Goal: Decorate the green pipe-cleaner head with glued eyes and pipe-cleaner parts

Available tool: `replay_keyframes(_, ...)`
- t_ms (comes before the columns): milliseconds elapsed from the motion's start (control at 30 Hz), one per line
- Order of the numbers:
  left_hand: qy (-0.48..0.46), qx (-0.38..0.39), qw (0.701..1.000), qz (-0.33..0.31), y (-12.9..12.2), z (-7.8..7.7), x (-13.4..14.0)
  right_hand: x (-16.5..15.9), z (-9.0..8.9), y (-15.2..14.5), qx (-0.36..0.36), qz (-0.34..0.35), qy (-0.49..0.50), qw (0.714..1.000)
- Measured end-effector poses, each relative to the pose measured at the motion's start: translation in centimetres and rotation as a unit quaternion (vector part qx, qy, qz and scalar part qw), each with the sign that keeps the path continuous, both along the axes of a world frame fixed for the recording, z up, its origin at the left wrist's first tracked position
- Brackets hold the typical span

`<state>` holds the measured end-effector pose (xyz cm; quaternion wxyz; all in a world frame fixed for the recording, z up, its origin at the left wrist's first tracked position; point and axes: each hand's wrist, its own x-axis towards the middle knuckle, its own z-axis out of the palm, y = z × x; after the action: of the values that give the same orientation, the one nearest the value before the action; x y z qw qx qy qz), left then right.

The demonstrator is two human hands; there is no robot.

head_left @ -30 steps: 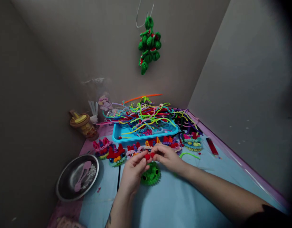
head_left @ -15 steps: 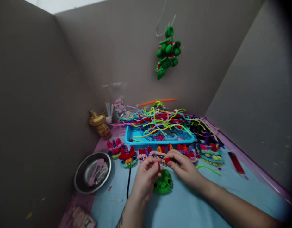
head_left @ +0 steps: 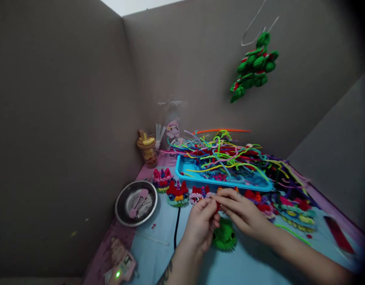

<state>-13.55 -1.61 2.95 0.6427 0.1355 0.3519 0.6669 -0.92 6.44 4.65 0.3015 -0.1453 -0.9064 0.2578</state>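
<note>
My left hand and my right hand meet above the blue table cover. Their fingertips pinch a small red fuzzy piece, mostly hidden by the fingers. It looks like bent pipe cleaner. Right below them lies a round green fuzzy piece with dark eyes, touched by neither hand as far as I can see. Behind the hands runs a row of colourful fuzzy faces, among them one with red ears and a pink one.
A blue tray heaped with pipe cleaners stands behind. Left are a metal bowl with a pink scoop, a brown cup and a pink device with a green light. Green knitted-looking pieces hang on the wall.
The view has swung left, so everything sits further right. My fingers have come closer together around the red piece. The pink device shows more fully, its green light visible.
</note>
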Motion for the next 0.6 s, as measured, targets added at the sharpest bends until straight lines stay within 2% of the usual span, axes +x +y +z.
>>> replay_keyframes(100,-0.079,-0.013,0.994,0.075,0.1,0.4,-0.5,-3.0,2.0,1.8,0.006,-0.024,0.010,1.000)
replay_keyframes(167,-0.137,-0.041,0.984,0.106,0.3,0.5,-0.9,-6.6,3.0,3.9,0.015,-0.049,0.010,0.999)
replay_keyframes(233,-0.192,-0.063,0.974,0.105,0.4,0.4,-1.2,-11.2,3.3,6.3,0.048,-0.057,-0.013,0.997)
replay_keyframes(300,-0.225,-0.070,0.967,0.094,0.4,0.2,-1.5,-16.4,2.9,8.5,0.111,-0.058,-0.062,0.990)
replay_keyframes(367,-0.232,-0.067,0.965,0.100,0.5,-0.1,-1.8,-21.2,1.9,10.3,0.168,-0.107,-0.114,0.973)
replay_keyframes(433,-0.238,-0.067,0.963,0.108,0.5,-0.3,-2.1,-24.8,0.9,11.7,0.185,-0.153,-0.185,0.953)
replay_keyframes(500,-0.251,-0.070,0.959,0.109,0.6,-0.4,-2.3,-27.1,0.2,12.8,0.179,-0.174,-0.257,0.934)
replay_keyframes(600,-0.270,-0.083,0.953,0.107,0.7,-0.6,-2.5,-28.5,0.0,14.6,0.166,-0.192,-0.282,0.925)
